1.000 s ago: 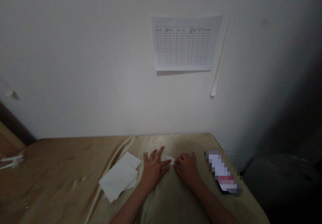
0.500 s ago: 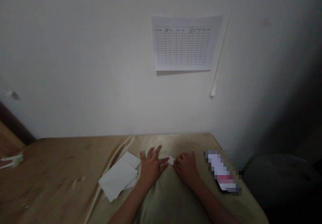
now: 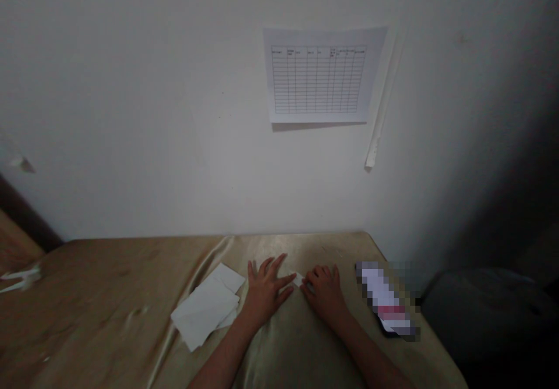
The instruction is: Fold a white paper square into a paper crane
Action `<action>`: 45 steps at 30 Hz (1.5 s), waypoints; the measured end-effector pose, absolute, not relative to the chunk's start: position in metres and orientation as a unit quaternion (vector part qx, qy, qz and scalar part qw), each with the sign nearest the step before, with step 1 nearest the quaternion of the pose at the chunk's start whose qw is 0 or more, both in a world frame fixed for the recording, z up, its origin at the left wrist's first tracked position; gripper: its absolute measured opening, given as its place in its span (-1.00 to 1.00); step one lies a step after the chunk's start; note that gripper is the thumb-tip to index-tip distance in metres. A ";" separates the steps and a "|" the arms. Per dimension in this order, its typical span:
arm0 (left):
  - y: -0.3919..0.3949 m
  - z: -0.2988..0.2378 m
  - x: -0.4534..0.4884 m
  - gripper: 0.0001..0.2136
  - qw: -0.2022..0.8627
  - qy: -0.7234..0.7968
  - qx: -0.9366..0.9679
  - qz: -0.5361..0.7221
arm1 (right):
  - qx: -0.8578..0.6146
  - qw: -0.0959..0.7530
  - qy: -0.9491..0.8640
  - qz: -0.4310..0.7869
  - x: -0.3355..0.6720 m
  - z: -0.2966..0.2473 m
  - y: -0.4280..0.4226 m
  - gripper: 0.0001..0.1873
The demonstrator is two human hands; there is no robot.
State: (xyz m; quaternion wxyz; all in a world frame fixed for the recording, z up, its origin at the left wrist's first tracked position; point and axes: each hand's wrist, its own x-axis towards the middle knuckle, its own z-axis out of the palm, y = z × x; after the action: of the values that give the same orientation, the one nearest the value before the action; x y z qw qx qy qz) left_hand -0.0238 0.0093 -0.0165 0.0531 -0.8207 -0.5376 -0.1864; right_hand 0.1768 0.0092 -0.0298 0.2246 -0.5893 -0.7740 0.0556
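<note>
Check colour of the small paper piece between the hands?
White, in the head view: small paper piece between left hand and right hand.

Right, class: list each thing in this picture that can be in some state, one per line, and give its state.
left hand: flat, fingers spread, pressing on the small paper piece.
right hand: fingers curled, pinching the small paper piece.
small paper piece: lying between the hands, mostly covered.
white sheets: loosely stacked, overlapping, flat on the cloth.
cloth: spread on the table, creased.
printed table sheet: stuck on the wall, lower edge lifting.
phone: lying flat, blurred.

paper stack (image 3: 206, 312) left of hands, phone (image 3: 386, 300) right, bare cloth (image 3: 96, 296) far left
</note>
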 end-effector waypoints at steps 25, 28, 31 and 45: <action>0.013 -0.009 -0.021 -0.72 0.012 -0.630 -0.763 -0.144 | -0.599 0.209 -0.771 0.060 0.178 -0.027 0.009 -0.84; 0.020 -0.014 -0.025 -0.74 -0.038 -0.649 -0.747 -0.139 | -0.604 0.203 -0.768 0.061 0.178 -0.028 0.008 -0.83; 0.023 -0.019 -0.027 -0.74 -0.046 -0.646 -0.748 -0.147 | -0.605 0.204 -0.767 0.062 0.178 -0.028 0.008 -0.82; 0.015 -0.026 -0.025 -0.68 0.046 -0.623 -0.765 -0.155 | -0.604 0.210 -0.766 0.073 0.181 -0.032 0.011 -0.81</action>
State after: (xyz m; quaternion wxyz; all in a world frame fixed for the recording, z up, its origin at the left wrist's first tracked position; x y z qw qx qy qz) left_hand -0.0246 0.0152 -0.0260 0.0460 -0.7653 -0.6229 -0.1554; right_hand 0.1810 0.0115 -0.0317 0.2098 -0.6035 -0.7658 0.0733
